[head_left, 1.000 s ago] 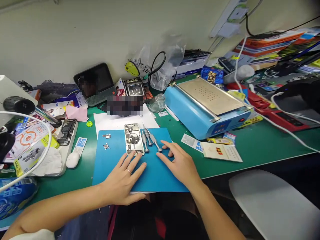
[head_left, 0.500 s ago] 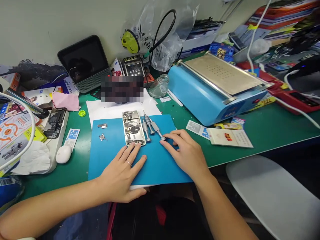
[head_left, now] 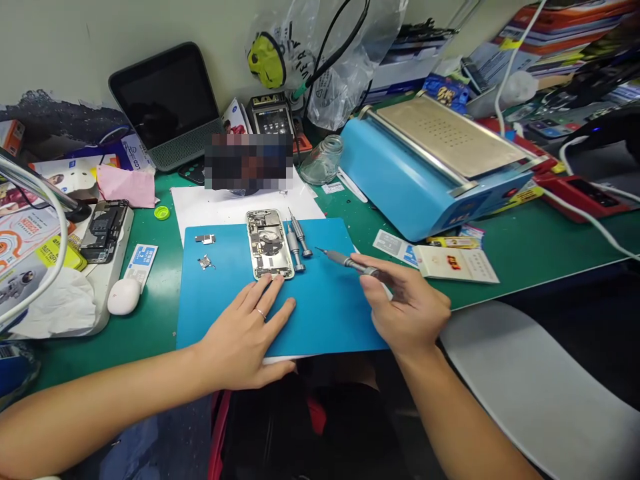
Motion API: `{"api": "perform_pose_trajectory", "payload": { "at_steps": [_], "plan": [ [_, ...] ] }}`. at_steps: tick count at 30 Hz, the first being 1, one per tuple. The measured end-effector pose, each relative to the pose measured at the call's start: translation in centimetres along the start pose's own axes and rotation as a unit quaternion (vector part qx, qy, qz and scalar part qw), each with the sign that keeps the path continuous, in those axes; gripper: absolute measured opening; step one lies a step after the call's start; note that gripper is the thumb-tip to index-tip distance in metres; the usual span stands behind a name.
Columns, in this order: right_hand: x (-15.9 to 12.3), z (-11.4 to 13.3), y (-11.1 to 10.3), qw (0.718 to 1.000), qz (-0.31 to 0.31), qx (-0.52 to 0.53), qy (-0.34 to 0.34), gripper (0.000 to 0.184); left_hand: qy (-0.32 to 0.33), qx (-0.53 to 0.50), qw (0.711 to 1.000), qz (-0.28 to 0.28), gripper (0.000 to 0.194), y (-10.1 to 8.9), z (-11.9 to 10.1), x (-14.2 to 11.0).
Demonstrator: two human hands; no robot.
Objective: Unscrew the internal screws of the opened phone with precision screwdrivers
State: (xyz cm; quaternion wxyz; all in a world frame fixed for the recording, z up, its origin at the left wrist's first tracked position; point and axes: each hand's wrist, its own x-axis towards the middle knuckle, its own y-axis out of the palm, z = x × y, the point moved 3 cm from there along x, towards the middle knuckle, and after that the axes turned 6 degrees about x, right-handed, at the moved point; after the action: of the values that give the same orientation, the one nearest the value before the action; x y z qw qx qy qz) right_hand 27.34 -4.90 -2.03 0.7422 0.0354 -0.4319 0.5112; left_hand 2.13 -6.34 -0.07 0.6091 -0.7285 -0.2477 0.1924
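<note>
An opened phone (head_left: 271, 245) lies on the blue mat (head_left: 320, 320), its inner parts showing. My left hand (head_left: 245, 327) rests flat with fingers spread, fingertips at the phone's lower edge. In my right hand (head_left: 407, 300) a grey screwdriver (head_left: 345, 261) is gripped by its handle end, tip pointing left above the mat. Two more screwdrivers, one (head_left: 295, 248) close beside the phone and another (head_left: 301, 235) just right of it, lie on the mat. Left of the phone are two small metal parts, an upper one (head_left: 205, 239) and a lower one (head_left: 205, 263).
A blue machine with a metal plate (head_left: 400, 180) stands at the back right. Behind the mat are a glass jar (head_left: 325, 160) and a dark screen (head_left: 165, 100). A white earbud case (head_left: 123, 297) sits on the left, and a cream box (head_left: 455, 264) on the right.
My right hand has picked up the rightmost screwdriver from the mat and moved right with it, its tip now turned left. My left hand stays at the phone's lower edge.
</note>
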Motion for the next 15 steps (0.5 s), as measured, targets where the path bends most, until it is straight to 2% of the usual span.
{"api": "perform_pose_trajectory", "payload": {
  "at_steps": [3,8,12,15],
  "plan": [
    [0.8,0.5,-0.2,0.999,-0.006,0.038,0.021,0.024,0.0,0.001,1.0,0.003,0.087,0.0,0.0,0.0],
    [3.8,2.0,0.6,1.0,0.021,0.017,-0.01,0.012,0.004,0.011,1.0,-0.005,0.087,0.1,0.1,0.0],
    [4.9,1.6,1.8,0.999,0.026,0.043,-0.006,0.018,0.003,0.021,1.0,-0.008,0.088,0.3,0.3,0.0],
    [4.6,1.1,2.3,0.998,0.021,0.041,-0.052,0.032,0.002,0.027,1.0,-0.009,0.088,0.4,0.4,0.0]
  ]
}}
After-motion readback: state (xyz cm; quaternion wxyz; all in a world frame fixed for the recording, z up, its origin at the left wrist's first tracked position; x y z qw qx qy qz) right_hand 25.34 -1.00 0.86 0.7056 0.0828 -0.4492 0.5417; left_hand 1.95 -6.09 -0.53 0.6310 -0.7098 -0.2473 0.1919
